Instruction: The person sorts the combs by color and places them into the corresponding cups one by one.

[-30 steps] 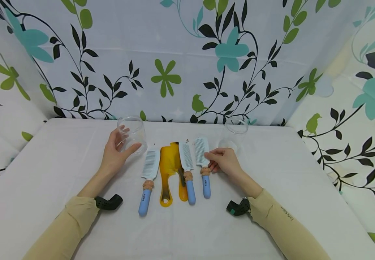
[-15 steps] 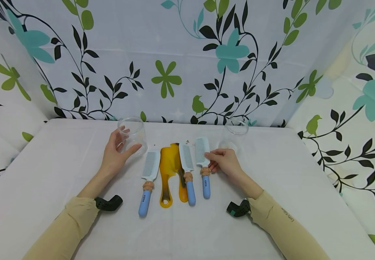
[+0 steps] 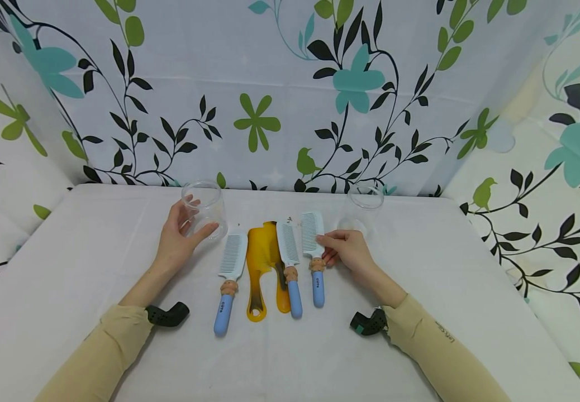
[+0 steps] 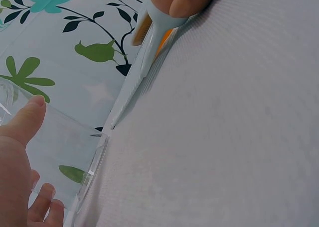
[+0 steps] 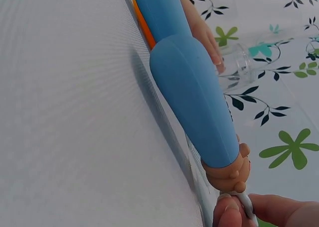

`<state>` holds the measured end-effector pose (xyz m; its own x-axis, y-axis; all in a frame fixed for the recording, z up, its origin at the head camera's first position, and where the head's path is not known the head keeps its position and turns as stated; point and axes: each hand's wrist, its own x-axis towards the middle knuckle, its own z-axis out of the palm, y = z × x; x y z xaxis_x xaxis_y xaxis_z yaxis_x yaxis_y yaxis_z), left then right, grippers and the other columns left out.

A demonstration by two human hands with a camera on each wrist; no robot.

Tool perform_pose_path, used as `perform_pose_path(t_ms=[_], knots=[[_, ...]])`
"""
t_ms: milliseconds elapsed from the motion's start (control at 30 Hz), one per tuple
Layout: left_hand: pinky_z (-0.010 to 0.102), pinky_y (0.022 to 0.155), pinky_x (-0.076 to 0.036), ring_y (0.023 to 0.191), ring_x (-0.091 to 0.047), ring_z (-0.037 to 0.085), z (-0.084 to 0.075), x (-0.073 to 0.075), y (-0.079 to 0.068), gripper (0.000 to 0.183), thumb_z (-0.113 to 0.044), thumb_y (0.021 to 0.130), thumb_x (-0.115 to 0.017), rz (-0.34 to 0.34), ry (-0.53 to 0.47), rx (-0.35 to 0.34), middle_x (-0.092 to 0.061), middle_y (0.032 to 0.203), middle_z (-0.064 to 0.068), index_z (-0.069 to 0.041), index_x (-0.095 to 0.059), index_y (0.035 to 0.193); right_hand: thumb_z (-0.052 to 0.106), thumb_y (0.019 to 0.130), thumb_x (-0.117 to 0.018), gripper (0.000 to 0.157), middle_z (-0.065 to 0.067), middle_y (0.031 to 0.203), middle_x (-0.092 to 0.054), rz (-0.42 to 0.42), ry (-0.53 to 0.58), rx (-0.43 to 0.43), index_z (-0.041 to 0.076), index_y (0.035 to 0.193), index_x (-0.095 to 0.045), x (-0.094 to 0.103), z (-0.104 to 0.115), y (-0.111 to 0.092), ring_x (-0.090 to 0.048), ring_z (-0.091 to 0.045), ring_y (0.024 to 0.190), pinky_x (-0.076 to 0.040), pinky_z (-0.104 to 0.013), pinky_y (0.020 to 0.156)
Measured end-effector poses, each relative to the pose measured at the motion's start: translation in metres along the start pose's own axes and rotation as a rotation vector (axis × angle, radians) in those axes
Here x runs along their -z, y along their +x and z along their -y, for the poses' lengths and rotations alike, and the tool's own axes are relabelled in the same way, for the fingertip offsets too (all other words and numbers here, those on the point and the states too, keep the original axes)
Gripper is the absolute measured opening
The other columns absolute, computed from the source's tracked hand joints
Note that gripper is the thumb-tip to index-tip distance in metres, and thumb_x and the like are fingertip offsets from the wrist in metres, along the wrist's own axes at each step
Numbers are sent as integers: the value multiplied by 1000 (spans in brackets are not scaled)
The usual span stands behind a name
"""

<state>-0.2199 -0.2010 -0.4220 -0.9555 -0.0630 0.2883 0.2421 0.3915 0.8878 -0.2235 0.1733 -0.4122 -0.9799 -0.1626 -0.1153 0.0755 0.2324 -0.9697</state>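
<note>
My left hand [image 3: 179, 234] grips a clear cup [image 3: 204, 209] at the table's back left, thumb in front and fingers round its far side. In the left wrist view the cup [image 4: 65, 147] stands upright with the thumb along its wall. My right hand [image 3: 347, 251] pinches the rightmost light blue comb [image 3: 312, 231] by the edge of its toothed head, just above a small brown bear figure. Its blue handle [image 5: 194, 97] points toward the person. To its left lie two similar blue combs, the middle one [image 3: 288, 243] and the left one [image 3: 233, 254], with amber combs [image 3: 260, 245] between them.
A second clear cup [image 3: 365, 206] stands behind the right hand, partly hidden by it. The white-covered table [image 3: 290, 363] meets a leaf-patterned cloth [image 3: 184, 72] along its back edge. Black wrist cameras [image 3: 169, 314] sit at both cuffs.
</note>
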Motion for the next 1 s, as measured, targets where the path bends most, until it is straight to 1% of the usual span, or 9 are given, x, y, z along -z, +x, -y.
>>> perform_pose_path(t_ms=[133, 200, 433, 567, 767, 1000], knots=[[52, 122, -29, 144, -35, 35, 0, -1, 0, 83, -13, 90, -75, 0, 1, 0, -41, 154, 16, -9, -23, 156, 21, 94, -69, 29, -5, 67, -66, 3, -2, -4, -7, 105, -69, 1, -1, 0, -61, -11, 53, -57, -21, 53], [53, 121, -29, 144, -35, 36, -2, -1, 0, 83, -13, 91, -74, 2, 4, 0, -40, 154, 17, -7, -23, 156, 21, 94, -69, 29, -5, 67, -66, 5, -4, -6, -6, 105, -69, 1, -2, 1, -61, -11, 53, -57, -21, 53], [50, 121, -31, 143, -38, 32, -1, 1, 1, 83, -23, 90, -76, -3, 21, -14, -43, 153, 11, -8, -26, 154, 22, 94, -70, 30, -5, 68, -66, 12, -5, -4, -6, 105, -70, 0, 0, 1, -62, -12, 54, -57, -21, 54], [51, 121, -31, 142, -38, 31, -1, 2, 1, 83, -26, 90, -76, -4, 17, -18, -43, 152, 11, -9, -26, 154, 22, 94, -70, 30, -5, 68, -65, 12, -2, -5, -6, 104, -70, 0, 2, 1, -62, -12, 54, -57, -21, 54], [51, 121, -31, 141, -38, 33, -1, 3, 1, 82, -24, 91, -76, -9, 12, -23, -43, 152, 12, -10, -26, 154, 20, 93, -70, 29, -5, 68, -66, 8, 8, -14, -6, 106, -69, -2, 4, 2, -62, -11, 54, -57, -21, 53], [50, 121, -31, 142, -38, 31, 2, 1, 1, 82, -25, 91, -75, 1, 17, -14, -43, 153, 10, -10, -26, 155, 20, 94, -69, 29, -5, 68, -65, 4, 5, -22, -7, 105, -69, 0, 0, 2, -61, -12, 54, -57, -20, 53]])
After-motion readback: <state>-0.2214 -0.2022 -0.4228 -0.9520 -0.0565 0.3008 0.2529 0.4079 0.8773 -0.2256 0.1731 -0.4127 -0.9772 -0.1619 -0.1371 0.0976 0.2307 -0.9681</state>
